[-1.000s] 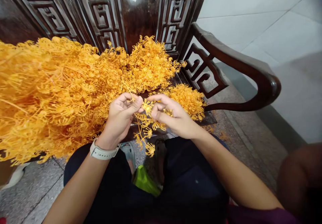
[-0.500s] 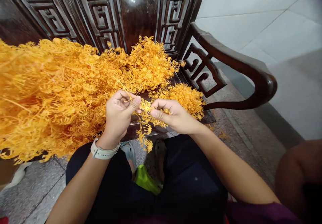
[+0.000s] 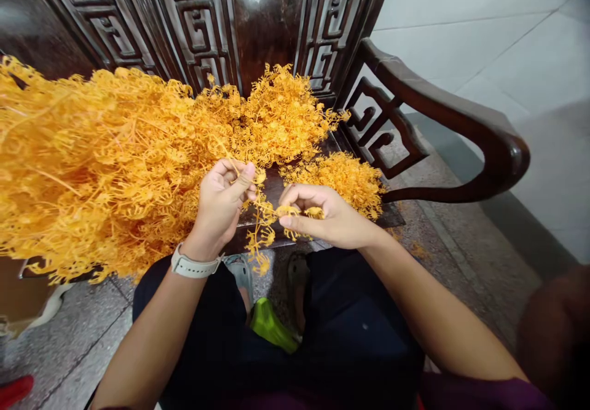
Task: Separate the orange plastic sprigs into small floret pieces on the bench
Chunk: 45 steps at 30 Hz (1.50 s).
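A large mass of dried orange-yellow branching plant stems (image 3: 115,158) lies heaped across the dark wooden seat and reaches past the left edge of the view. My left hand (image 3: 221,207), with a pale watch strap (image 3: 193,267) on its wrist, is curled around thin strands at the mass's near edge. My right hand (image 3: 327,214) pinches a small loose orange sprig (image 3: 263,236) between thumb and fingers. That sprig spans the gap between my hands and dangles below them, over my dark trousers (image 3: 359,311).
The carved dark wood bench back (image 3: 267,35) stands behind the heap, with a curved armrest (image 3: 461,115) at right. A green object (image 3: 271,327) lies by my feet on the speckled stone floor (image 3: 461,256). A blurred brown shape (image 3: 557,330) fills the lower right; a cardboard piece (image 3: 18,287) shows at left.
My right hand has shifted slightly right along the sprig, widening the gap between my hands. The whole view has drifted a little, and the sprig hangs somewhat shorter below them.
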Each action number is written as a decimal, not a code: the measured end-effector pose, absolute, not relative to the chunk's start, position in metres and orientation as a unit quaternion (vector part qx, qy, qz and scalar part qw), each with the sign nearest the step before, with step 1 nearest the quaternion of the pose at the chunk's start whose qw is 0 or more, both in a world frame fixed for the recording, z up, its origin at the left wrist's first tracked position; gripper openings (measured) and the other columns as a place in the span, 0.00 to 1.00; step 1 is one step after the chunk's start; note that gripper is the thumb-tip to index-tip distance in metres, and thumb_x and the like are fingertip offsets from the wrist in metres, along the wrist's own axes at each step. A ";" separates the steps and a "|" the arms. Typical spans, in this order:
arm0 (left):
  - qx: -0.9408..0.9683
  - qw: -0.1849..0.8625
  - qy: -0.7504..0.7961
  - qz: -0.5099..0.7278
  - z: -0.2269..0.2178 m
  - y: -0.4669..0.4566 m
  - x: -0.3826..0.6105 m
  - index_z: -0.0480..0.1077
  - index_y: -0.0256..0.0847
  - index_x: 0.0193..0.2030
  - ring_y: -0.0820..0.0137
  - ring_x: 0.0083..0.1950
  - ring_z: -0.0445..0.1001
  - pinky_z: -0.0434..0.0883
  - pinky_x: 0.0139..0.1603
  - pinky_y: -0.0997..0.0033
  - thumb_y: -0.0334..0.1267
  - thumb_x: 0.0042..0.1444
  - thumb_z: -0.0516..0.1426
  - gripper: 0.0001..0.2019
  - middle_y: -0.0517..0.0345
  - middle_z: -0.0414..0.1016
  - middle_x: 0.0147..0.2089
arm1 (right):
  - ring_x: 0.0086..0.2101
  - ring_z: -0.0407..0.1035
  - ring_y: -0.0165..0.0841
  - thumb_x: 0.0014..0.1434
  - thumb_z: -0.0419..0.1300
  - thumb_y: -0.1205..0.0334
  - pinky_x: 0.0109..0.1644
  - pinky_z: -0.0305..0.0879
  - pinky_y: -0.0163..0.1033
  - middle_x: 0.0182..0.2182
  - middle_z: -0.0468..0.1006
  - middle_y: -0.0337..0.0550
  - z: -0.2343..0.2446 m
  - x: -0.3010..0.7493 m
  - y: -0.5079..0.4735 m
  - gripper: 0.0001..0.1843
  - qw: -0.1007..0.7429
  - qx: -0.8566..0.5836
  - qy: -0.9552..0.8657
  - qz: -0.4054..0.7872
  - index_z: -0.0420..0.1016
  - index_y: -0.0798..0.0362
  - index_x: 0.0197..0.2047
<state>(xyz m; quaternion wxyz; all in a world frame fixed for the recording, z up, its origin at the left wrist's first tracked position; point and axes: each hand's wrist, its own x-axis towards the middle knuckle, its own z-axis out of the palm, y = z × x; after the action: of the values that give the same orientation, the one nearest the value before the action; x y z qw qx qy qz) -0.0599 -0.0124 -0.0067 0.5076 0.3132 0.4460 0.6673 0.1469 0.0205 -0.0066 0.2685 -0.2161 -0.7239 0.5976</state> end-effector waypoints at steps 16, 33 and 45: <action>0.374 0.564 0.457 0.578 -0.011 -0.021 -0.040 0.76 0.39 0.35 0.80 0.24 0.68 0.65 0.24 0.80 0.43 0.53 0.74 0.14 0.62 0.72 0.28 | 0.32 0.63 0.30 0.74 0.59 0.48 0.39 0.60 0.38 0.30 0.70 0.37 -0.022 0.137 0.019 0.20 0.367 -0.292 -0.711 0.524 0.73 0.53 0.35; 0.206 0.723 0.295 0.590 0.016 -0.026 -0.059 0.75 0.41 0.48 0.82 0.17 0.49 0.58 0.20 0.83 0.24 0.69 0.50 0.14 0.69 0.53 0.24 | 0.47 0.74 0.36 0.73 0.62 0.52 0.54 0.69 0.43 0.51 0.82 0.53 -0.014 0.145 0.025 0.18 0.309 -0.036 -0.659 0.684 0.75 0.55 0.35; 0.208 0.636 0.362 0.649 0.005 -0.012 -0.068 0.77 0.36 0.51 0.79 0.27 0.69 0.69 0.27 0.81 0.29 0.70 0.57 0.08 0.62 0.68 0.30 | 0.30 0.69 0.35 0.69 0.61 0.61 0.39 0.61 0.43 0.30 0.80 0.46 -0.033 0.233 0.103 0.09 0.191 -0.521 -0.816 0.162 0.81 0.56 0.44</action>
<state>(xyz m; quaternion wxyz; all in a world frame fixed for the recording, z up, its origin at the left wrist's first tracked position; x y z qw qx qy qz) -0.0683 -0.0124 0.0053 0.6360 0.2077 0.3620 0.6491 0.2331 0.1030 -0.0331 0.1913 -0.5213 -0.8157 0.1623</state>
